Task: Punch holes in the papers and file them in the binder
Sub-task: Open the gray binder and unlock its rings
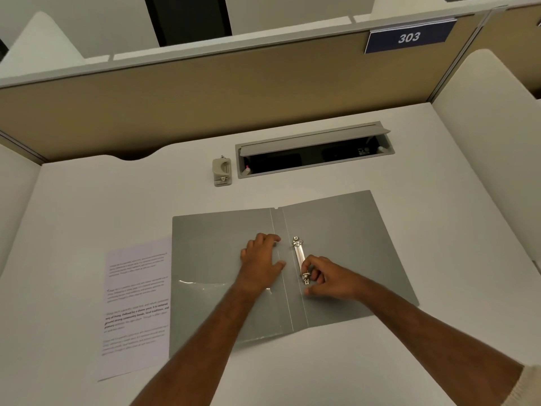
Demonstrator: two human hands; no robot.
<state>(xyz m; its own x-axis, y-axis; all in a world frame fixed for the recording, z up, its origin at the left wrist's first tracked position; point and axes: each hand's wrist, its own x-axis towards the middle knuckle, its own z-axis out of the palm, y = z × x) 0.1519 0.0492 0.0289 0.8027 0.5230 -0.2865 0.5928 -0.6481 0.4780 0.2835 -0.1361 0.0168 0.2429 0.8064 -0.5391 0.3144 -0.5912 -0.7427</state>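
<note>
The open binder (345, 244) is pressed flat by the left hand (261, 262), fingers loosely bent. The near end of its ring mechanism (300, 259) is pinched by the right hand (325, 277). Papers (137, 306) lie left, partly under the binder.

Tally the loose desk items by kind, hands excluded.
Open grey ring binder: 1
Beige hole punch: 1
Printed paper, partly under the binder: 1 visible sheet or stack; cannot tell
Total: 3

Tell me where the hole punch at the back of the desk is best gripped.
Judging by its pose, grip the hole punch across its two long sides, coming from above. It stands free on the desk, the cable tray just to its right, so fingers fit better from the top.
</note>
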